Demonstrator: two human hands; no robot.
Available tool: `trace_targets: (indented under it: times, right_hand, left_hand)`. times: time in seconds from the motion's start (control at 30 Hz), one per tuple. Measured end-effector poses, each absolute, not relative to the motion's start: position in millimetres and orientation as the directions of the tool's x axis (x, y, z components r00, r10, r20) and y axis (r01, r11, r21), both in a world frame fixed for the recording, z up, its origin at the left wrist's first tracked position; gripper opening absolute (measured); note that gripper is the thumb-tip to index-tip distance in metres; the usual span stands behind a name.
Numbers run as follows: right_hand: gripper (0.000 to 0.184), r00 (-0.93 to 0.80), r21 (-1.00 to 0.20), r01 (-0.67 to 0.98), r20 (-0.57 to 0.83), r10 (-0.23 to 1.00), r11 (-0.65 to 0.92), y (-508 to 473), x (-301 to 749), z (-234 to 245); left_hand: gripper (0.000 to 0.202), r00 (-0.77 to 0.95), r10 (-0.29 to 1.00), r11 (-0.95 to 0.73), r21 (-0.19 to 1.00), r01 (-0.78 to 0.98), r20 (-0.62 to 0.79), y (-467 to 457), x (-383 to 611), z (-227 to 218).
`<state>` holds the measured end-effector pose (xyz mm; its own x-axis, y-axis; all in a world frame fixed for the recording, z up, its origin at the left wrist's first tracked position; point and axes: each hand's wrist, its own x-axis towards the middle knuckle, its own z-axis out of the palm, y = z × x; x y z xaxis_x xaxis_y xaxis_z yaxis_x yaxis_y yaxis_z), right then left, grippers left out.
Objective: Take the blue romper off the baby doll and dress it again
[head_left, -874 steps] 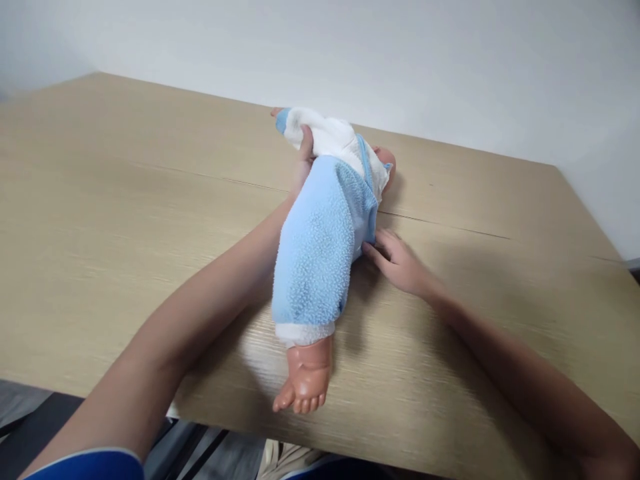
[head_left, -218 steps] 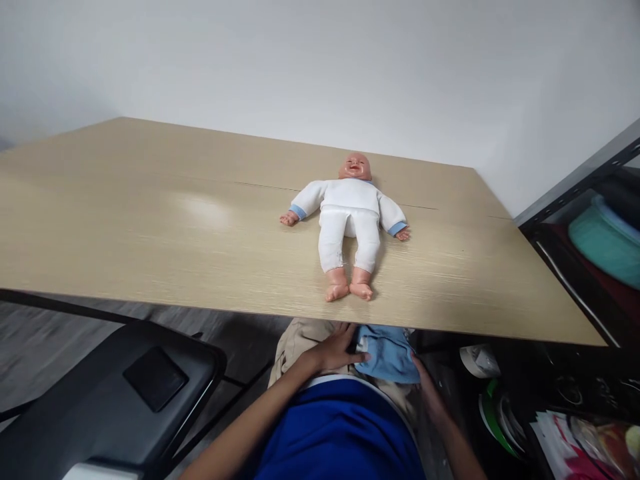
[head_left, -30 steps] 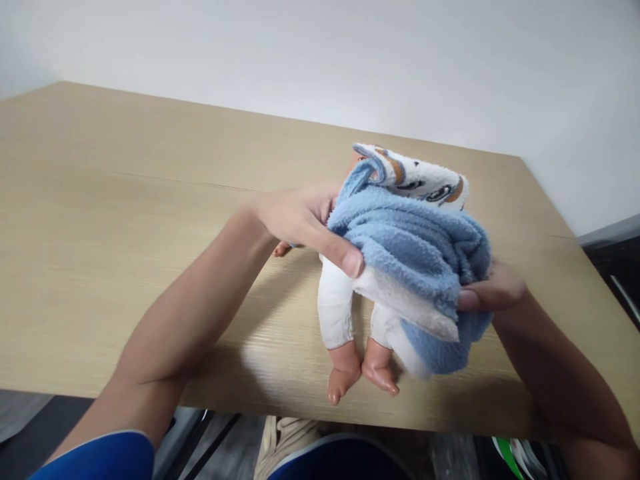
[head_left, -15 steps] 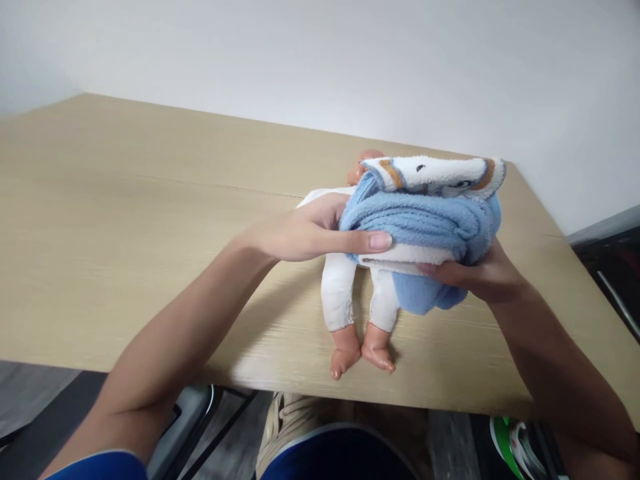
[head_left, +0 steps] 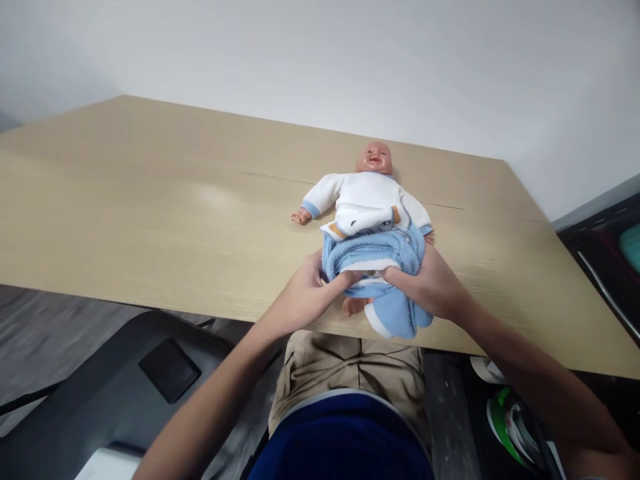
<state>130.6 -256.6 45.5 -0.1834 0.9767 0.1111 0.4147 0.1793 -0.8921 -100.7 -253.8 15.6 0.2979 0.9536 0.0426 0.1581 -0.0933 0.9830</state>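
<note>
A bunched-up blue and white fleecy baby garment (head_left: 375, 248) is between my two hands, over the legs of a baby doll. My left hand (head_left: 313, 290) grips its left side, thumb along the white edge. On the other side, my right hand (head_left: 430, 283) grips it with the thumb pressed at the same edge. One blue part with a white cuff hangs below my right hand. The baby doll (head_left: 367, 190) lies on its back in a white top with blue cuffs. One foot shows under the cloth; the rest of the legs is hidden.
The doll lies on a wooden table (head_left: 175, 200) whose far side meets a white wall. A grey chair (head_left: 100, 380) at the lower left carries a dark flat object (head_left: 170, 370). Below the right edge sits a green and white round item (head_left: 500, 427).
Both hands have brought the garment left and nearer to me, lower over the doll's legs. The doll's head and top, earlier mostly covered, now show. The view has also tilted down.
</note>
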Motion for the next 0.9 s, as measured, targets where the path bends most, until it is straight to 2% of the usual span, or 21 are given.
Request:
trace_targets:
  times: [0.13,0.23,0.47,0.77,0.9]
  right_hand:
    - [0.014,-0.203,-0.861,0.479,0.084,0.976,0.174,-256,127,29]
    - [0.011,-0.212,-0.825,0.537,0.071,0.975,0.177,-250,128,20]
    - [0.018,-0.159,-0.745,0.640,0.111,0.981,0.188,-234,135,-7]
    - [0.023,-0.113,-0.719,0.673,0.129,0.985,0.171,-204,134,-13]
    - [0.028,-0.106,-0.699,0.702,0.085,0.991,0.135,-185,136,-5]
  left_hand:
    - [0.038,0.242,0.968,-0.114,0.971,0.211,0.061,-262,-99,-2]
    - [0.037,0.211,0.976,-0.111,0.953,0.280,0.052,-260,-97,-12]
    - [0.035,0.216,0.975,-0.125,0.929,0.347,0.050,-242,-94,-36]
    - [0.045,0.210,0.975,-0.169,0.864,0.475,0.076,-212,-93,-27]
    - [0.041,0.198,0.974,-0.208,0.783,0.586,0.111,-197,-98,-24]
